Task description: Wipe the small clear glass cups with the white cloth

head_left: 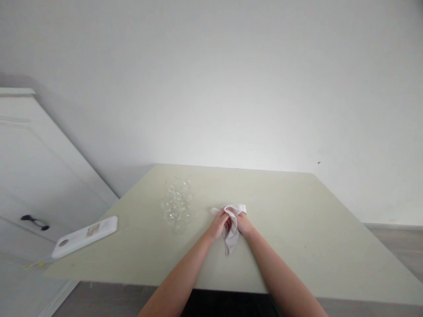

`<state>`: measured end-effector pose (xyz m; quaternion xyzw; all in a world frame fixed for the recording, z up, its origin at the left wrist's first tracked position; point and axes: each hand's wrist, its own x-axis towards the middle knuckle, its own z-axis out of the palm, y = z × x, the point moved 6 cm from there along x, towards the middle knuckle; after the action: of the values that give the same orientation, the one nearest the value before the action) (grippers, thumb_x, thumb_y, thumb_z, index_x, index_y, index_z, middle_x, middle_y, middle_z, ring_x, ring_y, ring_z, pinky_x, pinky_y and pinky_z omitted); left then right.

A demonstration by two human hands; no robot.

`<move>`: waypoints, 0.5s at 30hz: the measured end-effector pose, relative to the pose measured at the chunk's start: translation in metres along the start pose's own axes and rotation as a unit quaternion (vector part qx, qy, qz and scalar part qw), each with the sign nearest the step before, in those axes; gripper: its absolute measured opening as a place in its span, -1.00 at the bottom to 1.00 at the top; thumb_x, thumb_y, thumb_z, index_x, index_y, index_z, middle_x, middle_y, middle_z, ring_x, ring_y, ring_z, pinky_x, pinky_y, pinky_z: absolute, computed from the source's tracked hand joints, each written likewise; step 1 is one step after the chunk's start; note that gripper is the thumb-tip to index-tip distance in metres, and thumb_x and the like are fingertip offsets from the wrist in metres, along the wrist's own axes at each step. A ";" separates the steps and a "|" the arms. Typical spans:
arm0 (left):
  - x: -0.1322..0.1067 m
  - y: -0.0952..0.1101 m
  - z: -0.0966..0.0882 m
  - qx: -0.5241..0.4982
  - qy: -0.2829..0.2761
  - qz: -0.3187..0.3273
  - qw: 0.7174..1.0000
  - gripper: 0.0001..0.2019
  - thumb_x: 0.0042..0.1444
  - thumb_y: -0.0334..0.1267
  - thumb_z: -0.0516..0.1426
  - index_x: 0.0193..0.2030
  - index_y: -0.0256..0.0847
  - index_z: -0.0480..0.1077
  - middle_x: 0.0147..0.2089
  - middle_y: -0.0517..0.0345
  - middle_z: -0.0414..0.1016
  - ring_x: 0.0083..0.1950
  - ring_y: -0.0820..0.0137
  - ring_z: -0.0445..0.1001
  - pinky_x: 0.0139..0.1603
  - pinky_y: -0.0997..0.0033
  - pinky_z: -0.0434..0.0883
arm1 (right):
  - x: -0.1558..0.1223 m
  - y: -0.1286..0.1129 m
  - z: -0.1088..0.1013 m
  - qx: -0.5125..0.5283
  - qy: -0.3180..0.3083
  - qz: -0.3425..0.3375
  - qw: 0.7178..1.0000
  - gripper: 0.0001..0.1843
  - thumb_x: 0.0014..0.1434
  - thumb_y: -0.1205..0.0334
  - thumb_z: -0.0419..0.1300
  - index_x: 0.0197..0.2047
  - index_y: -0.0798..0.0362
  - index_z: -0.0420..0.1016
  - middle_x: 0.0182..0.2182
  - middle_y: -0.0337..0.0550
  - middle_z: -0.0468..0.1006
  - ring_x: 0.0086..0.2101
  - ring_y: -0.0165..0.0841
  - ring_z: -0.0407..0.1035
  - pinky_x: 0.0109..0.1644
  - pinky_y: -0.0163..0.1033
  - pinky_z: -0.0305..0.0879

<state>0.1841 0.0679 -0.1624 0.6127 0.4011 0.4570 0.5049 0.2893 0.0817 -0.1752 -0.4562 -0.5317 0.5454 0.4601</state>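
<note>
Over the middle of the table, both of my hands are closed on a crumpled white cloth (232, 240). My left hand (218, 223) grips it from the left, fingers curled into the folds. From the right, my right hand (243, 223) holds it, with its fingers partly covered by the fabric. One corner of the cloth hangs toward me. Whether something is wrapped inside it cannot be seen. Left of my hands stands a cluster of several clear stemmed glasses (178, 200), close together and hard to separate by eye.
A pale table (287, 207) reaches back to a white wall (231, 88). At its left edge lies a long white slab (86, 236) with a dark round spot and a label. A white cabinet (39, 163) with a dark handle (35, 222) stands beside the table.
</note>
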 end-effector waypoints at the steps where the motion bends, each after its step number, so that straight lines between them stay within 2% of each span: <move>1: 0.001 0.002 -0.001 -0.002 0.014 0.003 1.000 -0.53 0.13 0.20 0.06 -0.35 -0.24 0.43 -0.45 0.09 0.50 -0.36 0.29 0.48 -0.25 0.30 0.45 | 0.000 -0.001 0.001 -0.008 -0.005 -0.008 1.000 -0.62 0.02 -0.15 0.23 -0.41 0.03 0.51 -0.52 -0.16 0.53 -0.41 -0.25 0.41 -0.25 -0.16 0.37; 3: 0.003 0.002 -0.005 -0.015 0.053 -0.012 0.998 -0.57 0.10 0.16 0.12 -0.31 -0.25 0.44 -0.45 0.12 0.49 -0.34 0.30 0.49 -0.24 0.31 0.45 | -0.002 -0.004 0.003 -0.025 -0.020 -0.016 0.999 -0.67 0.03 -0.09 0.24 -0.41 0.04 0.51 -0.56 -0.18 0.50 -0.47 -0.28 0.37 -0.32 -0.17 0.35; 5: 0.006 -0.004 -0.010 -0.039 0.098 -0.053 0.993 -0.54 0.09 0.19 0.10 -0.38 -0.25 0.41 -0.55 0.16 0.42 -0.45 0.32 0.45 -0.36 0.33 0.42 | -0.003 -0.009 0.005 -0.044 -0.024 -0.029 0.998 -0.71 0.07 -0.03 0.21 -0.38 0.05 0.52 -0.57 -0.19 0.48 -0.49 -0.30 0.35 -0.33 -0.18 0.34; 8: 0.009 -0.013 -0.018 -0.063 0.146 -0.086 0.984 -0.49 0.08 0.26 0.03 -0.41 -0.23 0.36 -0.61 0.23 0.33 -0.56 0.37 0.38 -0.51 0.37 0.34 | -0.003 -0.018 0.005 -0.074 -0.001 -0.067 0.995 -0.74 0.09 0.04 0.20 -0.30 0.07 0.50 -0.43 -0.17 0.52 -0.35 -0.27 0.37 -0.18 -0.17 0.34; 12: 0.010 -0.014 -0.023 -0.060 0.166 -0.086 0.981 -0.48 0.10 0.28 -0.02 -0.38 -0.21 0.33 -0.61 0.25 0.32 -0.59 0.38 0.37 -0.54 0.39 0.32 | -0.001 -0.023 0.005 -0.105 0.030 -0.109 0.988 -0.74 0.13 0.06 0.14 -0.22 0.06 0.47 -0.28 -0.16 0.54 -0.23 -0.25 0.37 -0.07 -0.16 0.32; 15: 0.007 -0.006 -0.022 -0.042 0.154 -0.067 0.985 -0.51 0.11 0.23 0.04 -0.37 -0.22 0.38 -0.54 0.18 0.42 -0.44 0.31 0.47 -0.37 0.33 0.42 | -0.001 -0.018 0.006 -0.102 0.038 -0.113 0.988 -0.74 0.15 0.08 0.12 -0.23 0.07 0.47 -0.28 -0.13 0.55 -0.23 -0.24 0.39 -0.06 -0.15 0.32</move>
<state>0.1647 0.0812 -0.1655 0.4851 0.4941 0.5279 0.4918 0.2836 0.0802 -0.1572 -0.4579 -0.6149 0.4155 0.4895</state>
